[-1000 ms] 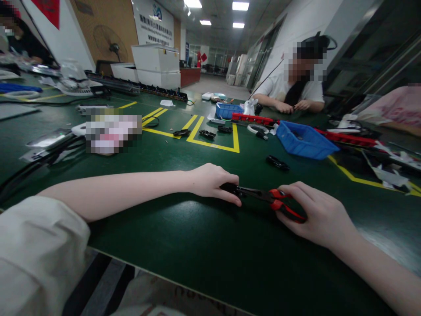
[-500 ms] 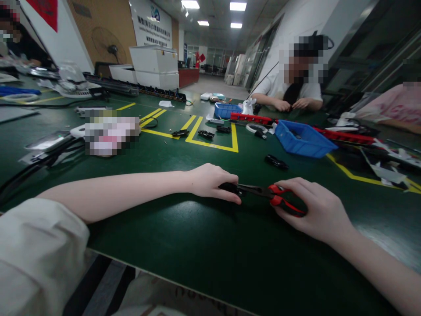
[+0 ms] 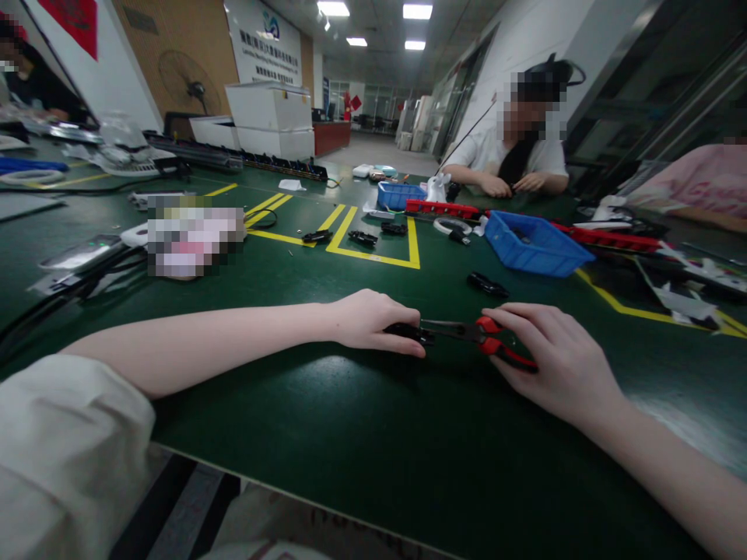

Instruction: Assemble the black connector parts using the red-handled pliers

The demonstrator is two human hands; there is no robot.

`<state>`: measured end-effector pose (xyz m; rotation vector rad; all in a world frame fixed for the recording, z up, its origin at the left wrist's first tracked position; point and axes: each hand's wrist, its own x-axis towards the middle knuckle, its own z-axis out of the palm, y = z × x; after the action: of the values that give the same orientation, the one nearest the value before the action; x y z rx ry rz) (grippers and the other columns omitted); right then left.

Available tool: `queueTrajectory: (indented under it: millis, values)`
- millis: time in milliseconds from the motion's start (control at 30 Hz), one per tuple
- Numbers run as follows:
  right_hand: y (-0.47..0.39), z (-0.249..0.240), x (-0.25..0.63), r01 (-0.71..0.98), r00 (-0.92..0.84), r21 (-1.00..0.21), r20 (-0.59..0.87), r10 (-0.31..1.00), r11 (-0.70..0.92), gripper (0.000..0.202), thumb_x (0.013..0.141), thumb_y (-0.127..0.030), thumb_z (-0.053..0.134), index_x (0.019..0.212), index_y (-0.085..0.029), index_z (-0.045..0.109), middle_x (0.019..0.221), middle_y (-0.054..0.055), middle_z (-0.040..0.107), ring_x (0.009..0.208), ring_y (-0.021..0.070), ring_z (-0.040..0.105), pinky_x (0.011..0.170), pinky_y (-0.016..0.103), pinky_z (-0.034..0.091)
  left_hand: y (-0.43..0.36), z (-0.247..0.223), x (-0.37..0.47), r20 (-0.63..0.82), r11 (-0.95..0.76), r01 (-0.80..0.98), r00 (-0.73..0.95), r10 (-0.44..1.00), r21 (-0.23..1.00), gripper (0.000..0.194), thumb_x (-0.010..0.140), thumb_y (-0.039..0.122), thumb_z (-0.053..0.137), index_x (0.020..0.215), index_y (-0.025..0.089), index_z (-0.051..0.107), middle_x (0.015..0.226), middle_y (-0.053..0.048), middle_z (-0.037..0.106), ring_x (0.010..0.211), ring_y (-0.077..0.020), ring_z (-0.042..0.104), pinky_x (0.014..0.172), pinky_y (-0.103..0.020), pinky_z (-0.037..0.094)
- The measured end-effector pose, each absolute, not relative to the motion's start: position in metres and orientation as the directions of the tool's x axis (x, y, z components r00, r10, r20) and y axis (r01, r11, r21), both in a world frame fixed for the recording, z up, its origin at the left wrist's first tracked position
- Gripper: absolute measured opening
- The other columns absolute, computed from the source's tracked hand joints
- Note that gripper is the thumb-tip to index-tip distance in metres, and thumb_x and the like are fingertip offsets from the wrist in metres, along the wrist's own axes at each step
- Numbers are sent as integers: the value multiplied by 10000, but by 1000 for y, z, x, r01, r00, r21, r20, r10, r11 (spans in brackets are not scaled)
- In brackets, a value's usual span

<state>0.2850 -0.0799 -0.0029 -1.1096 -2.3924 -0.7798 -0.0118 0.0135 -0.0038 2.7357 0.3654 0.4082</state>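
Note:
My left hand (image 3: 377,323) is closed on a small black part (image 3: 408,334) just above the green table (image 3: 327,451), thumb below and fingers above. Most of that part is hidden in the grip, so its kind does not show. Long-nose pliers (image 3: 490,334) with red and black handles are held in my right hand (image 3: 554,354). Their jaws point left and reach the exposed end of the black part; whether they grip it is too small to tell. A similar black piece (image 3: 488,285) lies beyond the pliers.
Several black pieces (image 3: 362,238) lie near yellow tape lines. A blue bin (image 3: 534,245) stands at right, with a smaller blue bin (image 3: 401,194) farther back. Cables (image 3: 87,284) and a pixelated object (image 3: 195,241) are at left. Across the table sits a person (image 3: 507,167).
The pliers' handles have shifted slightly upward, with the right hand's fingers a little straighter around them. My left hand keeps its hold on the black part. The view has shifted slightly.

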Motion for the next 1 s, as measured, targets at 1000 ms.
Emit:
queueTrajectory:
  millis: [1000]
  values:
    - [-83, -6, 287, 757, -643, 333, 530, 553, 562, 449, 885, -261, 631, 1322, -190, 559, 1191, 134, 687, 968, 282, 690, 766, 412, 582, 13, 1, -12, 162, -848, 271, 911, 379, 456, 410, 925, 584, 605, 927, 177, 648, 681, 29, 596, 591, -119, 547, 548, -223, 314]
